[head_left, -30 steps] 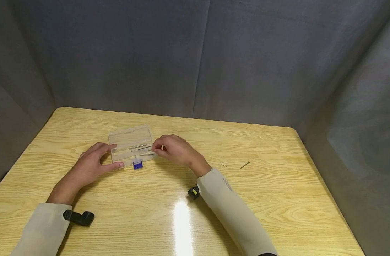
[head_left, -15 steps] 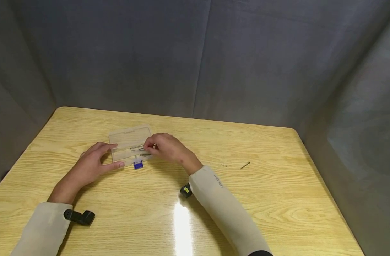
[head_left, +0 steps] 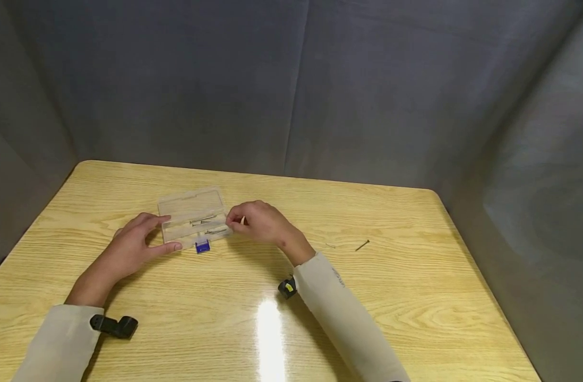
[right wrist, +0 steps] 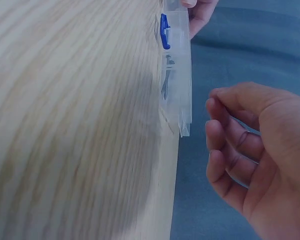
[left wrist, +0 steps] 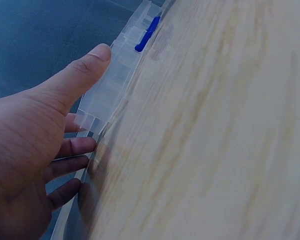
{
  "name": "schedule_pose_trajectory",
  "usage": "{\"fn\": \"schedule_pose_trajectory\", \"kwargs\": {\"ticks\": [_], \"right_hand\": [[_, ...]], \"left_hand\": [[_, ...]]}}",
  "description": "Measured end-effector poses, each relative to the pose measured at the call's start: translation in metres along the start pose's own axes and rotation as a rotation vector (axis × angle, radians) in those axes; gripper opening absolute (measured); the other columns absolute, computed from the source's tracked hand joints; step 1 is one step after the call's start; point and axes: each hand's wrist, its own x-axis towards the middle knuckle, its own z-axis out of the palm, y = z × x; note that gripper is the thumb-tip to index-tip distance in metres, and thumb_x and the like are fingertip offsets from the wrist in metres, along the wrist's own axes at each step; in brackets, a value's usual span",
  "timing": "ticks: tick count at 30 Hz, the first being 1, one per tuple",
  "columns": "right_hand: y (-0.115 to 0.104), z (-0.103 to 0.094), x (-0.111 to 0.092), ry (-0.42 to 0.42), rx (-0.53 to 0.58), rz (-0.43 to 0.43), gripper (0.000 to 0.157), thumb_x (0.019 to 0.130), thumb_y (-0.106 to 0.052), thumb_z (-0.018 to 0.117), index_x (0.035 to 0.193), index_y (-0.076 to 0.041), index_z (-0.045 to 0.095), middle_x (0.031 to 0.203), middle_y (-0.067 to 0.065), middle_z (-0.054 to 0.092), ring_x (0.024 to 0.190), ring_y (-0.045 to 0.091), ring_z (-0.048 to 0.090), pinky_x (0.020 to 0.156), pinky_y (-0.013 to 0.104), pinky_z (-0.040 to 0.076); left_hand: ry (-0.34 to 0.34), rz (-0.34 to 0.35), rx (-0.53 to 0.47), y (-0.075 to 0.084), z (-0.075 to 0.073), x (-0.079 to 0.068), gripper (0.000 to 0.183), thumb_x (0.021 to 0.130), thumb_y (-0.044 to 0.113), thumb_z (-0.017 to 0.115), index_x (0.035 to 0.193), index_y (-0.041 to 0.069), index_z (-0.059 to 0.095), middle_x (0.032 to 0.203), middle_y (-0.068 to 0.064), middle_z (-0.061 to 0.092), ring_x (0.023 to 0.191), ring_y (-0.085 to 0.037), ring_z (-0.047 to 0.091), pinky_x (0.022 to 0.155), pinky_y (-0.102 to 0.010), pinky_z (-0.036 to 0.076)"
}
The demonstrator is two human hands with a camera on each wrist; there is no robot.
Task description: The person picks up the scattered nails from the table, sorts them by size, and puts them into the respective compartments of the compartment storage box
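A clear plastic box (head_left: 179,232) stands on the table with its lid (head_left: 190,203) tipped back and a blue latch (head_left: 203,246) on its near side. Several thin metal nails (head_left: 203,218) lie inside. My left hand (head_left: 135,245) holds the box's left end, thumb on the near wall and index finger at the far corner. At the right end is my right hand (head_left: 258,223), its fingers loosely curled. In the right wrist view its thumb and index fingertips (right wrist: 216,95) meet, and nothing shows between them.
To the right on the wooden table (head_left: 416,276) lie a dark nail (head_left: 362,245) and a smaller, thinner one (head_left: 331,245). Grey curtains (head_left: 200,95) hang behind the table and at both sides.
My right hand moved left over the box, then back to its right end. The nails inside lie differently, and the one by my fingertips no longer shows there. The left hand kept its hold.
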Motion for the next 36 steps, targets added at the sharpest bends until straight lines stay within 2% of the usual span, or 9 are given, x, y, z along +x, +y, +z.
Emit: {"fn": "schedule_pose_trajectory", "kwargs": {"ticks": [3, 9, 18, 26, 36], "right_hand": [[0.001, -0.001, -0.005, 0.002, -0.015, 0.004, 0.018, 0.106, -0.021, 0.063, 0.111, -0.012, 0.077, 0.099, -0.007, 0.072, 0.065, 0.007, 0.055, 0.067, 0.024, 0.046], [0.000, -0.005, -0.017, 0.014, -0.052, 0.009, 0.019, 0.105, -0.019, 0.061, 0.110, -0.011, 0.078, 0.099, -0.007, 0.072, 0.077, 0.004, 0.060, 0.070, 0.024, 0.049], [0.008, -0.015, -0.047, 0.089, -0.083, 0.010, 0.017, 0.104, -0.015, 0.062, 0.106, -0.010, 0.079, 0.097, -0.006, 0.073, 0.079, 0.006, 0.062, 0.070, 0.026, 0.051], [0.033, -0.028, -0.077, 0.129, -0.077, 0.095, 0.015, 0.103, -0.017, 0.066, 0.106, -0.010, 0.079, 0.092, -0.008, 0.072, 0.073, 0.005, 0.061, 0.067, 0.028, 0.051], [0.067, -0.050, -0.124, 0.212, -0.017, 0.221, 0.015, 0.103, -0.015, 0.065, 0.105, -0.007, 0.078, 0.088, -0.005, 0.071, 0.070, 0.013, 0.062, 0.064, 0.035, 0.051]], "left_hand": [[0.007, 0.001, 0.000, -0.001, 0.000, 0.000, 0.083, 0.092, 0.047, 0.078, 0.148, -0.007, 0.048, 0.135, -0.026, 0.050, 0.126, -0.051, 0.046, 0.100, -0.068, 0.035], [0.019, -0.003, 0.001, -0.002, 0.001, -0.002, 0.083, 0.092, 0.048, 0.077, 0.147, -0.007, 0.049, 0.135, -0.026, 0.050, 0.126, -0.050, 0.046, 0.100, -0.068, 0.034], [0.024, 0.000, -0.003, -0.002, 0.003, -0.002, 0.084, 0.092, 0.050, 0.077, 0.147, -0.007, 0.049, 0.133, -0.025, 0.051, 0.125, -0.050, 0.047, 0.100, -0.068, 0.035], [0.024, -0.004, 0.000, -0.002, 0.002, -0.001, 0.083, 0.092, 0.048, 0.077, 0.147, -0.006, 0.049, 0.135, -0.026, 0.050, 0.127, -0.051, 0.046, 0.101, -0.068, 0.034], [0.022, -0.003, -0.007, -0.001, 0.002, -0.001, 0.083, 0.092, 0.049, 0.077, 0.147, -0.006, 0.049, 0.132, -0.024, 0.052, 0.124, -0.049, 0.048, 0.099, -0.067, 0.035]]}}
